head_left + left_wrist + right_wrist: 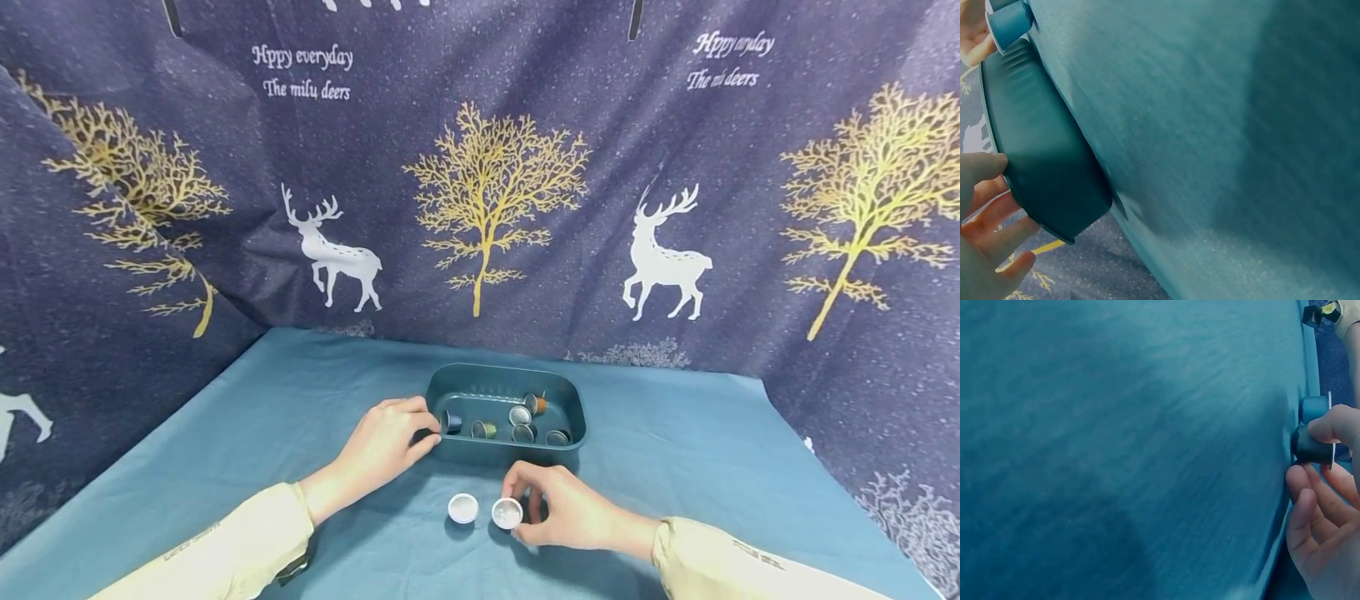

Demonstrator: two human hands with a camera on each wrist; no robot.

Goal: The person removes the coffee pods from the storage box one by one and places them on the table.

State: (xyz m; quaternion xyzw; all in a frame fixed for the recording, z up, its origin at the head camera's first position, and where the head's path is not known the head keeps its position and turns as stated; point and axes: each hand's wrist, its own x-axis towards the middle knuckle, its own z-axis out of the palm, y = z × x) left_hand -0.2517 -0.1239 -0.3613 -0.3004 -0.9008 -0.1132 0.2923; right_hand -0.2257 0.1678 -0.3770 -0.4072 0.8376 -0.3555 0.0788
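My left hand [386, 435] holds the left end of a dark teal plastic bin [506, 454] by its rim. The left wrist view shows the thumb on the near wall and the fingers spread along the end. Several coffee capsules lie in the bin, among them an orange one [536, 404] and a green one [483, 430]. In front of the bin, my right hand [573, 510] pinches a dark coffee capsule [1314, 447] between thumb and fingers, its silvery lid up, close over the cloth. Just left of it stands a blue coffee capsule [1315, 409] with a white lid.
A teal cloth [345, 542] covers the table. Behind it hangs a dark blue curtain [525, 333] printed with deer and golden trees. The bin's raised walls stand just beyond both hands.
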